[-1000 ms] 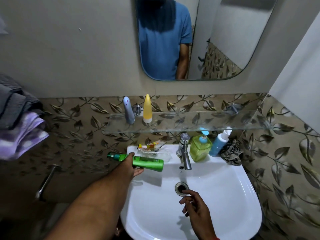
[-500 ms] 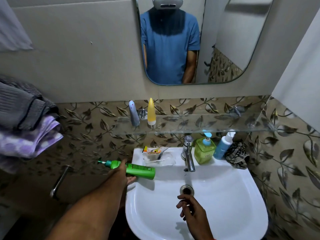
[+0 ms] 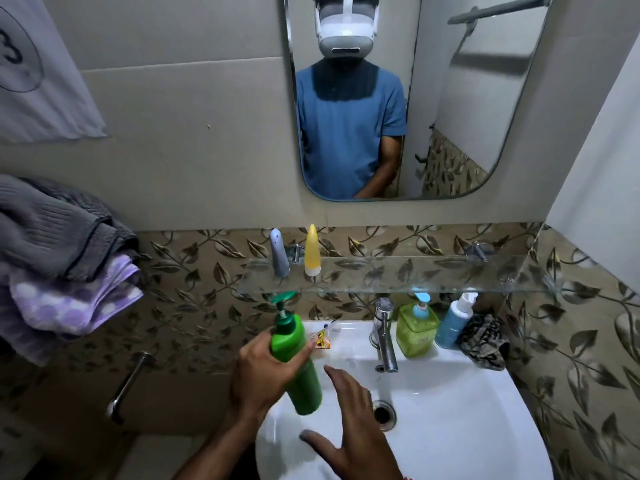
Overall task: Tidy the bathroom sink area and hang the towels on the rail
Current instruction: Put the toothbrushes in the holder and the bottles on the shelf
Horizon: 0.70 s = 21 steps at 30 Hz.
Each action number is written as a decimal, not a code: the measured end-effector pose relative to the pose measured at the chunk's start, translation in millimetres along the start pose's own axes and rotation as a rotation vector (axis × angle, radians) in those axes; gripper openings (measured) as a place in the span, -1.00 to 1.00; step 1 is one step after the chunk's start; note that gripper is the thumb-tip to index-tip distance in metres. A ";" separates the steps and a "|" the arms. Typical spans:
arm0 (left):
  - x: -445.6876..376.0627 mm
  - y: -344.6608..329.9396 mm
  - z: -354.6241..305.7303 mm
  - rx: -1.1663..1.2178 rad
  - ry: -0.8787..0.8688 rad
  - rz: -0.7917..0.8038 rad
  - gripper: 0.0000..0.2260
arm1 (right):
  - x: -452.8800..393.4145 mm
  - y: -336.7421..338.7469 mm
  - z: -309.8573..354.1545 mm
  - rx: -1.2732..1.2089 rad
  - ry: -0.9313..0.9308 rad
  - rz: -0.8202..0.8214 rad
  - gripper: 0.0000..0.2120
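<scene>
Holding green bottle (image 3: 298, 358) upright-ish in left hand (image 3: 263, 375), fingers clamped round body. Right hand (image 3: 349, 427) spread, empty, nr base. Shelf (image 3: 398, 282) prob target; stand it beside yellow tube (image 3: 311, 251), pump clear of edge.

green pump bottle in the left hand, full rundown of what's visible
The green pump bottle looks like glossy opaque plastic: a round body, a darker green collar and a teal-green pump head on a pale stem. It is held in the air, nearly upright, pump uppermost and the base tipped towards the camera, above the left edge of the white sink. The left hand wraps its upper body; nothing else touches it. No label shows.
</scene>
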State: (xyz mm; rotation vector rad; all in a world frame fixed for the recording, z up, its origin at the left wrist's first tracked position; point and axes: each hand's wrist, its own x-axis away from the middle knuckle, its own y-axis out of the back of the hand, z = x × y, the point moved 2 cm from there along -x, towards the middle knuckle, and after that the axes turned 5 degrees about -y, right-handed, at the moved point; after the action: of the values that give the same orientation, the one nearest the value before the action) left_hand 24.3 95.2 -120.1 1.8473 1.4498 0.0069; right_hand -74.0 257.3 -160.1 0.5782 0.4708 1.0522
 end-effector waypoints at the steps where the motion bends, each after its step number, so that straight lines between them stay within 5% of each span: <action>1: -0.7 1.4 -20.8 0.019 -0.086 0.011 -0.53 | -3.7 4.1 11.1 0.015 0.032 -0.027 -0.09; 6: -29.4 13.9 -113.8 0.079 -0.314 -0.085 -0.55 | -22.4 57.7 53.4 -0.052 0.123 -0.402 -0.14; 10: -57.3 13.4 -162.2 0.029 -0.394 -0.127 -0.55 | -53.5 108.9 68.6 -0.151 0.211 -0.544 -0.23; 21: -145.4 -27.0 -203.7 0.011 -0.294 -0.009 -0.44 | -150.9 165.1 66.4 -0.262 0.192 -0.360 -0.21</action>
State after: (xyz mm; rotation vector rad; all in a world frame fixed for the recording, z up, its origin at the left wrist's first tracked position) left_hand -139.4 89.7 70.9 1.7655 1.2543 -0.2667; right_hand -206.8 168.6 9.9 0.1507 0.5707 0.8091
